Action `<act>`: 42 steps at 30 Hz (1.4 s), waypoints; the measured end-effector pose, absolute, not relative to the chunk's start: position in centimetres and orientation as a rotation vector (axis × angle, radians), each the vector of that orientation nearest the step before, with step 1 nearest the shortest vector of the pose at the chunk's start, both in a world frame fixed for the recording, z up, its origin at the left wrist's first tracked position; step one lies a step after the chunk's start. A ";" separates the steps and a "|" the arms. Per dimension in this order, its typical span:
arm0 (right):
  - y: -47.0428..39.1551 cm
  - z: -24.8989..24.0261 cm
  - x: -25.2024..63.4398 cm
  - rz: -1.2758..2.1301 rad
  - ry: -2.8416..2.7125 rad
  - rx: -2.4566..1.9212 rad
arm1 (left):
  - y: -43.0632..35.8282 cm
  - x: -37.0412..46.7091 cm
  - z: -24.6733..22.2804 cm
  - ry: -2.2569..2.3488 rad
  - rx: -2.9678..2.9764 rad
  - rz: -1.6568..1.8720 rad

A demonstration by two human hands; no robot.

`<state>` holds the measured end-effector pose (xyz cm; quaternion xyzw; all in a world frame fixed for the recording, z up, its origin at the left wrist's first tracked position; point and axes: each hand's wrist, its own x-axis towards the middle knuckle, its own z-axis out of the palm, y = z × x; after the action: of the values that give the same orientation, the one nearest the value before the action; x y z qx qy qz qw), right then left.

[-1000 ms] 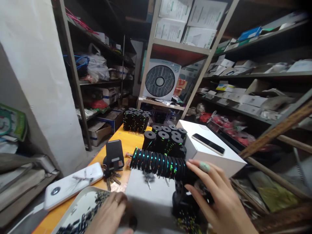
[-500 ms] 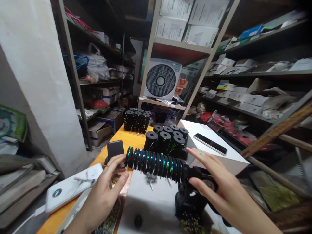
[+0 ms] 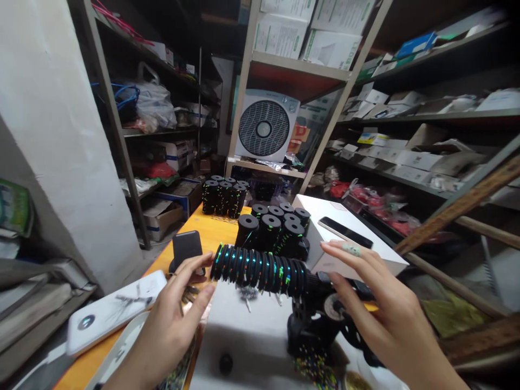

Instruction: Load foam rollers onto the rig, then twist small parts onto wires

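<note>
A black ribbed roll (image 3: 258, 269), with shiny blue-green line and small green and orange bits in its grooves, lies roughly level on a black stand or machine (image 3: 303, 319). My left hand (image 3: 174, 309) is at the roll's left end, thumb and forefinger apart on either side of that end; whether the fingertips touch it is unclear. My right hand (image 3: 377, 303) hovers around the stand to the right of the roll, thumb and fingers spread, nothing held. A greenish patch shows on one of its fingers. Yellow, green and dark beads (image 3: 314, 363) lie beneath the stand.
Black foam spools (image 3: 271, 222) stand behind the roll, with another group (image 3: 217, 197) farther back. A white box (image 3: 368, 249) bears a phone (image 3: 345, 232). On the left are a white power bank (image 3: 116, 311), a tray (image 3: 117, 349) and a black case (image 3: 187, 249). A fan (image 3: 264, 129) faces the table.
The view has shifted slightly. My right hand has lifted a little off the stand, its thumb now apart from the fingers. The left hand stays by the roll's end; the roll appears slightly turned.
</note>
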<state>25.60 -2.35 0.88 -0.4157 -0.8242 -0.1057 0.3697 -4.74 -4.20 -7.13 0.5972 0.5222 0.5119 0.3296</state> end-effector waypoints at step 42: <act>-1.0 -1.9 25.3 -0.283 -2.372 -1.208 | -3.8 -3.8 -6.3 1.394 1.584 1.419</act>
<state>25.35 -1.02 -1.86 -0.4391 -0.8623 -0.1028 0.2306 -3.83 -3.84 -6.25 0.5951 0.5238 0.5334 0.2949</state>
